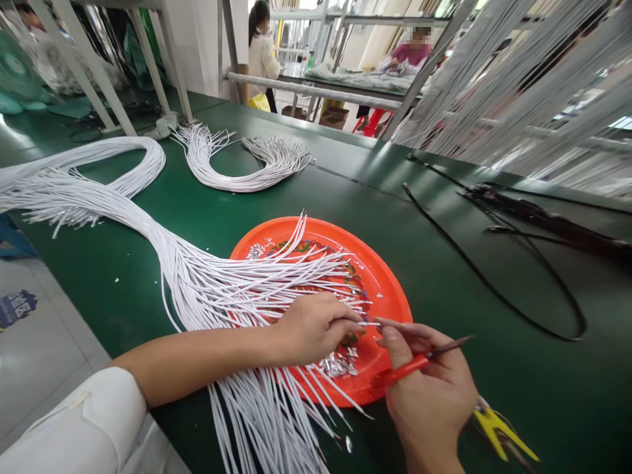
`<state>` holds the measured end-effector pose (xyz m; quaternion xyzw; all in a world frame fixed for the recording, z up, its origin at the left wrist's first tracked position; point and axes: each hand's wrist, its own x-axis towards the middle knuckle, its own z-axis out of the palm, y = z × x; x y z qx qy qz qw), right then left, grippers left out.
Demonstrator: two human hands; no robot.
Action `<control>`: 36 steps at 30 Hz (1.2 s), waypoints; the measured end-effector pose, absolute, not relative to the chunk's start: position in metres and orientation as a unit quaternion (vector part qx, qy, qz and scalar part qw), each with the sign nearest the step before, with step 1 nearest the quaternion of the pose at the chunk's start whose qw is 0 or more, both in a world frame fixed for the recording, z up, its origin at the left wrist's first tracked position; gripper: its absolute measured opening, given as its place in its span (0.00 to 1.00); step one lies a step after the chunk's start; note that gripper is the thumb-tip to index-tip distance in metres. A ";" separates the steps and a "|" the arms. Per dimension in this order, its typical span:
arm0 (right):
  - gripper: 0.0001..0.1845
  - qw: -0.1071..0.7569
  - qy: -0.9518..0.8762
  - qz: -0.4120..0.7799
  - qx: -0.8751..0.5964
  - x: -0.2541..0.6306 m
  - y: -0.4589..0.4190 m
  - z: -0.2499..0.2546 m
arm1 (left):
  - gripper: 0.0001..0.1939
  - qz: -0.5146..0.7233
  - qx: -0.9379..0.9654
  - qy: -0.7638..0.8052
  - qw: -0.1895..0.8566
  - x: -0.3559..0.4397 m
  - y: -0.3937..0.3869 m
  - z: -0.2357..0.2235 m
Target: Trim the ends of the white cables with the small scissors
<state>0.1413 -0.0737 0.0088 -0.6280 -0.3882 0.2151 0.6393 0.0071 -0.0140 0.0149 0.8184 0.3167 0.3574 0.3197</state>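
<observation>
My left hand [316, 329] is closed, pinching one white cable [365, 323] near its end, above the orange-red tray. The thumb and forefinger of my right hand [429, 388] meet at the tip of that cable. Gripped in the same hand is a red-handled tool [409, 370] with a dark pointed end that sticks out to the right; its exact kind is unclear. A thick bundle of white cables [207, 283] fans across the orange-red tray [390, 289], and more cable ends hang below my left forearm. Shiny silver scraps [340, 362] lie in the tray.
A curved white cable bundle [237, 181] lies farther back on the green table [336, 197]. Black cables [533, 217] lie to the right, and yellow-handled pliers or cutters [503, 428] near my right wrist. White strands [474, 79] hang at upper right. Two people work beyond the metal frame.
</observation>
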 end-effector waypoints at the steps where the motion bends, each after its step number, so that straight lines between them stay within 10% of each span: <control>1: 0.12 0.642 -0.398 0.222 -0.617 0.141 -0.074 0.009 | 0.10 0.354 0.818 0.317 0.324 0.007 -0.014 0.015; 17: 0.12 0.589 -0.418 0.211 -0.659 0.138 -0.076 0.015 | 0.12 0.271 0.880 0.273 0.279 0.005 -0.016 0.009; 36: 0.11 0.625 -0.384 0.205 -0.648 0.140 -0.073 0.008 | 0.09 0.272 0.763 0.331 0.484 0.007 -0.011 0.022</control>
